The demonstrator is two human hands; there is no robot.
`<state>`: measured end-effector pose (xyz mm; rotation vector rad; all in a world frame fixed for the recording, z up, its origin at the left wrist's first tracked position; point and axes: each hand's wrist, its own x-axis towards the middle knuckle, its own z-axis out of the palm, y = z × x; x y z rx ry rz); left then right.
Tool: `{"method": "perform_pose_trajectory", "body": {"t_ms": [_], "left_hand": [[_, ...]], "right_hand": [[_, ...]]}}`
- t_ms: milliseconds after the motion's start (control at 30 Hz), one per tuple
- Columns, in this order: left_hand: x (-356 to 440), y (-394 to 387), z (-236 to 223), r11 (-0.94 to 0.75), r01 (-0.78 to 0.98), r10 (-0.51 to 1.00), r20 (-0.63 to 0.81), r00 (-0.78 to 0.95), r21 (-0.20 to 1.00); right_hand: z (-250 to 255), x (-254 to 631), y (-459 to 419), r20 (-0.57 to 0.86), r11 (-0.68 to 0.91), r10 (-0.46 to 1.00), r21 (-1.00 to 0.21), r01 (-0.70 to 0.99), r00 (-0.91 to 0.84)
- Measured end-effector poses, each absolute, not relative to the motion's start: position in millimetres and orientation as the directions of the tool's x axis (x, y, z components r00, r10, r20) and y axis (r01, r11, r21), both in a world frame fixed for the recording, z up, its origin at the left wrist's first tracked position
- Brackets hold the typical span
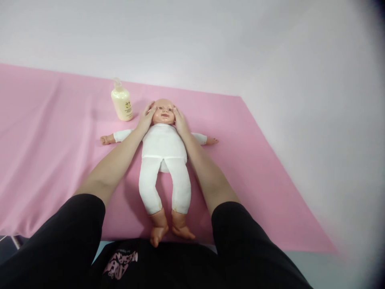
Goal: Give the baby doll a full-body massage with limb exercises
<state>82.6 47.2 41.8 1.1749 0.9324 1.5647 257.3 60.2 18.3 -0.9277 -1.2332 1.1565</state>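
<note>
A baby doll (164,144) in a white cloth suit lies on its back, its feet toward me and its arms stretched out sideways. My left hand (146,116) rests against the left side of the doll's head, fingers straight and laid along the temple. On the opposite side, my right hand (181,119) touches the head the same way, with fingers extended beside the eye. Neither hand wraps around anything. Both my forearms pass over the doll's arms and partly hide them. The doll's face is uncovered between my hands.
A pale yellow pump bottle (122,102) stands upright to the left of the doll's head. Pink cloth (246,172) covers the table, with creases at the left. Its far edge meets a pale wall or floor surface, and the right edge slants toward me.
</note>
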Motion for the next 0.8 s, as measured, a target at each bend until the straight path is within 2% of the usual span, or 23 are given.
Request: {"method": "perform_pose_trajectory", "body": {"t_ms": [133, 433, 633, 800], "left_hand": [[80.3, 48.9, 40.1, -0.255, -0.253, 0.967, 0.241, -0.088, 0.933], [81.1, 51.4, 37.4, -0.28, -0.234, 0.96, 0.268, -0.082, 0.931], [79.1, 54.0, 36.9, -0.237, -0.266, 0.971, 0.222, -0.086, 0.934], [79.3, 55.1, 33.7, -0.299, -0.217, 0.954, 0.288, -0.081, 0.929]], "right_hand": [[12.6, 260.2, 67.7, 0.189, 0.178, 0.981, -0.966, -0.185, -0.039], [18.9, 258.4, 60.6, 0.178, 0.174, 0.984, -0.979, -0.103, -0.03], [22.2, 258.1, 60.7, 0.164, 0.162, 0.986, -0.981, -0.111, -0.014], [30.0, 254.4, 49.8, 0.2, 0.196, 0.979, -0.977, -0.088, -0.037]]}}
